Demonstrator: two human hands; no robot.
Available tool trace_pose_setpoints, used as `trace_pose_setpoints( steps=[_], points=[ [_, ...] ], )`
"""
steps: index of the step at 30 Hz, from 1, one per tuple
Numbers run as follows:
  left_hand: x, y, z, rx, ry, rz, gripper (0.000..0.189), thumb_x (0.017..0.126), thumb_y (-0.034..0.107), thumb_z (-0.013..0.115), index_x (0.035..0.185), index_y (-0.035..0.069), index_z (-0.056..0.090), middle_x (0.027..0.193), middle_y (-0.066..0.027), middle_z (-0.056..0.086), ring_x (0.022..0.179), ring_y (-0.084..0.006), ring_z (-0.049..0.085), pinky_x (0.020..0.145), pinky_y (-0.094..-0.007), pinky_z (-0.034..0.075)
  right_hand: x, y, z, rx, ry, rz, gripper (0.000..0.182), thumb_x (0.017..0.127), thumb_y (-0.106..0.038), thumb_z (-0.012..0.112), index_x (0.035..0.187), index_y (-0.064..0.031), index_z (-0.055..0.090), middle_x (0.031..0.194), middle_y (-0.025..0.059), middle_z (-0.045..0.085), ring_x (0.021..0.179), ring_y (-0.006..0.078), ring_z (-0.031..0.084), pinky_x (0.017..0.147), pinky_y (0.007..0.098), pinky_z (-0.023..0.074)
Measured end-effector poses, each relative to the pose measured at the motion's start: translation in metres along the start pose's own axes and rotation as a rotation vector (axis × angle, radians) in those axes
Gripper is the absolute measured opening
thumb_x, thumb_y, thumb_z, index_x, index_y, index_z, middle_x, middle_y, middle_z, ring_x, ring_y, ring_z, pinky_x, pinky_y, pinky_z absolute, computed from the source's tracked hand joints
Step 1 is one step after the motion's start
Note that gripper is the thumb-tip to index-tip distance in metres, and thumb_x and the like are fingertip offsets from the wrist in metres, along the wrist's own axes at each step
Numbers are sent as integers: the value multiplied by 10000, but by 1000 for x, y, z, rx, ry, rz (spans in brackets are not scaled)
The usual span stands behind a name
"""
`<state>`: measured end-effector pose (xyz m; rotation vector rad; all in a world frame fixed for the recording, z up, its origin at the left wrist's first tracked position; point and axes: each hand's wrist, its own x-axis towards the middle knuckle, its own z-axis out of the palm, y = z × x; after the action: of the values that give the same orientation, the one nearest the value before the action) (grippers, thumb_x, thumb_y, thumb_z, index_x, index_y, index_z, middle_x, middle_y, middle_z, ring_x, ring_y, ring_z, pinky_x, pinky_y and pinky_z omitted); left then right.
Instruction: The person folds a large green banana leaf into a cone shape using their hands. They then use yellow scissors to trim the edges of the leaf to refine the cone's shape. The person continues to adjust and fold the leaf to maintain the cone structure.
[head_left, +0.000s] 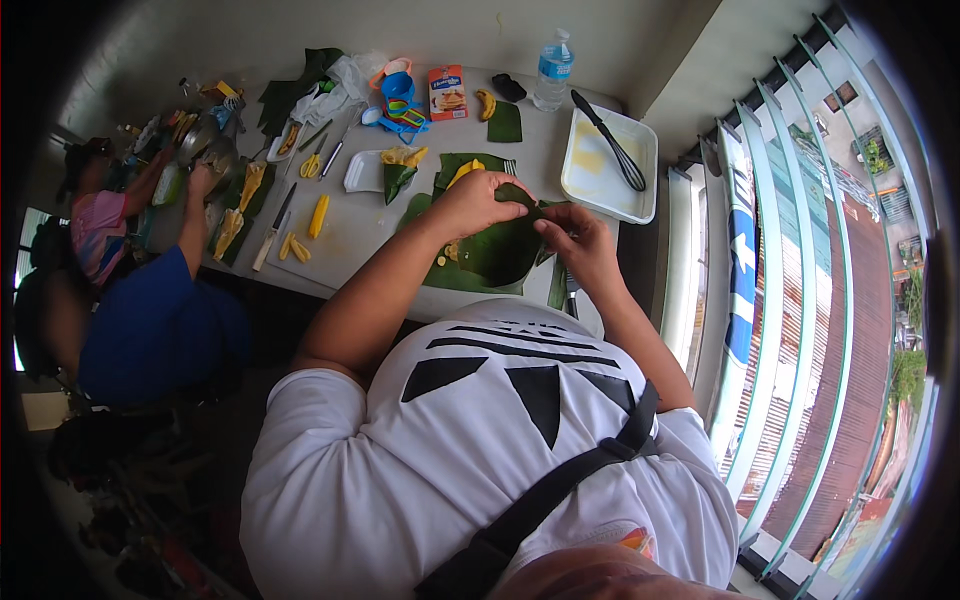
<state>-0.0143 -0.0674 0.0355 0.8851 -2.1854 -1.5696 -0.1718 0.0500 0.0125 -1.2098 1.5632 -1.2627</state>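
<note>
My left hand (480, 202) pinches the upper edge of a dark green banana leaf piece (491, 251) between thumb and fingers. At the same edge, to the right, my right hand (581, 244) also grips the leaf, which curves up in a rounded fold. Beneath it lie more banana leaf sheets (457, 279) on the table. Small pale slices, apparently banana (441, 261), rest at the fold's left side. Behind my left hand is a yellow peeled fruit piece (466, 169), partly hidden, with fork tines (510, 166) beside it.
A white tray (646, 161) holds a black whisk (619, 154). Behind stand a water bottle (553, 75), hotcake mix box (448, 91) and measuring cups (397, 86). Leftward lie a knife (274, 225), yellow scissors (311, 161) and a small tray (361, 171). Two people work at left; louvred windows (810, 285) flank the right.
</note>
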Motion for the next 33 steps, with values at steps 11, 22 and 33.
trace_pose_setpoints(
  steps=[11, 22, 33],
  points=[
    [0, 0, -2, 95, -43, -52, 181, 772, 128, 690, 944, 77, 684, 757, -19, 649, 697, -68, 555, 676, -224, 448, 0, 13, 1, 9, 66, -60, 122, 854, -97, 615, 903, 15, 622, 619, 27, 573, 503, 76, 509, 457, 228, 403],
    [-4, -8, 3, 54, -4, 88, 190, 763, 149, 713, 925, 58, 673, 773, -38, 641, 725, -69, 548, 700, -236, 438, -2, 10, 3, -17, 50, -100, 115, 855, -96, 615, 904, 5, 638, 641, 31, 582, 510, 74, 500, 467, 227, 399],
    [-10, -3, 1, 66, 22, 104, 176, 769, 155, 708, 908, 53, 674, 785, -45, 645, 738, -89, 556, 719, -246, 445, 2, 3, 1, -53, -12, -24, 147, 859, -76, 613, 949, 39, 630, 807, 71, 658, 688, 107, 615, 638, 248, 525]
  ],
)
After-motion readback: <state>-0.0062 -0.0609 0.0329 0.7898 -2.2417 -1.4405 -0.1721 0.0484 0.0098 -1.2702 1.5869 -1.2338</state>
